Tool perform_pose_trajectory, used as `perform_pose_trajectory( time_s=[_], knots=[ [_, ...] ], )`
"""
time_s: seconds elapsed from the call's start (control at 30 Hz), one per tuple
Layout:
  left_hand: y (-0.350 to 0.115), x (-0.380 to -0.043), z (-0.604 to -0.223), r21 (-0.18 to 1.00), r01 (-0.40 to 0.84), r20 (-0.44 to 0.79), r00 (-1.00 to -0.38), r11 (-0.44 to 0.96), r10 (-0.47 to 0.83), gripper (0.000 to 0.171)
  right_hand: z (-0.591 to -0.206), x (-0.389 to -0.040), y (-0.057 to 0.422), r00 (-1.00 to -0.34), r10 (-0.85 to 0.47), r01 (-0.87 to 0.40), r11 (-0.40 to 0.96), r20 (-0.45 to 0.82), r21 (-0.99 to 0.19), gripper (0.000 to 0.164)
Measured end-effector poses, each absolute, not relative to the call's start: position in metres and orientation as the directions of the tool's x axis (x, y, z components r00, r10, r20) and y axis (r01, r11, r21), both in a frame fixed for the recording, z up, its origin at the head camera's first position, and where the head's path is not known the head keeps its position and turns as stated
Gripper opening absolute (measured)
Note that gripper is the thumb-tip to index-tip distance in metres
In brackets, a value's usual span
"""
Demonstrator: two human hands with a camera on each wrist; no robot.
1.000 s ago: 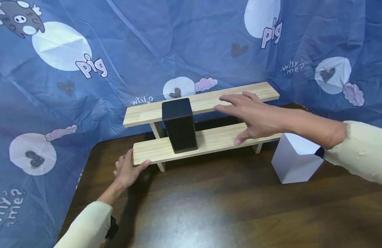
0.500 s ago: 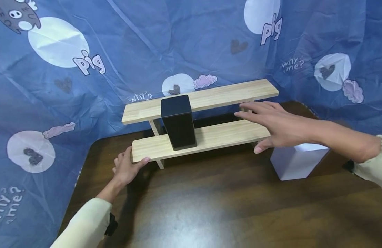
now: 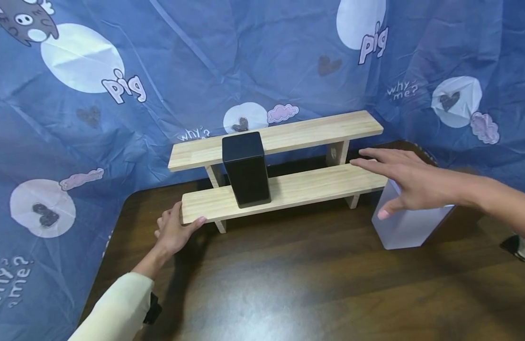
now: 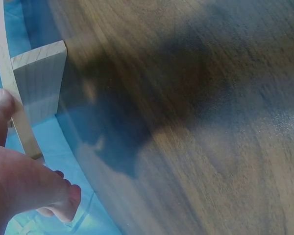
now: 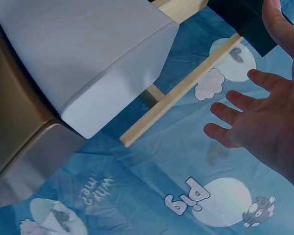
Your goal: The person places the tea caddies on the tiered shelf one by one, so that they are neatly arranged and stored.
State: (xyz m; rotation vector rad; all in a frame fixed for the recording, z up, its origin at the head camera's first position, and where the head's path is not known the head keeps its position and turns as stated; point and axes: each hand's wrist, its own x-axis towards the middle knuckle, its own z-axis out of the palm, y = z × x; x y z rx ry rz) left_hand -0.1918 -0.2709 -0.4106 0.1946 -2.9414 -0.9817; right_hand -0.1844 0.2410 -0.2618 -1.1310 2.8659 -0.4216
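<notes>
Shelf gripped at its left end, right hand nearer the white box.
Head view: I see the white box upright, toward the tabletop's back right corner. Left wrist: left hand curls round the shelf's end. Right wrist: spread, empty fingers point toward that box, not touching.

Left hand in a thumb-and-finger grip, right hand aloft, fingers loosely apart

blue cloth w/ printed txt: "pig" & "why me?", rptd.
</notes>
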Motion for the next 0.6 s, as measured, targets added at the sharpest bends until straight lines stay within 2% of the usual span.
perform_pose_trajectory(
  time_s=[0.2, 0.37, 0.6],
  knots=[
    [-0.271, -0.192, -0.411, 0.607, -0.099, 0.005, -0.992, 0.789, -0.128, 0.09, -0.269, -0.186, 0.253, -0.736, -0.67, -0.667, 0.691, 0.099, -0.28, 0.108],
    [-0.27, -0.191, -0.411, 0.597, -0.105, 0.002, -0.991, 0.795, -0.133, 0.091, -0.275, -0.191, 0.272, -0.739, -0.671, -0.653, 0.696, 0.052, -0.301, 0.114],
    [-0.269, -0.19, -0.41, 0.597, -0.109, 0.002, -0.99, 0.794, -0.138, 0.091, -0.288, -0.195, 0.293, -0.699, -0.715, -0.679, 0.653, 0.023, -0.334, 0.116]
  ],
)
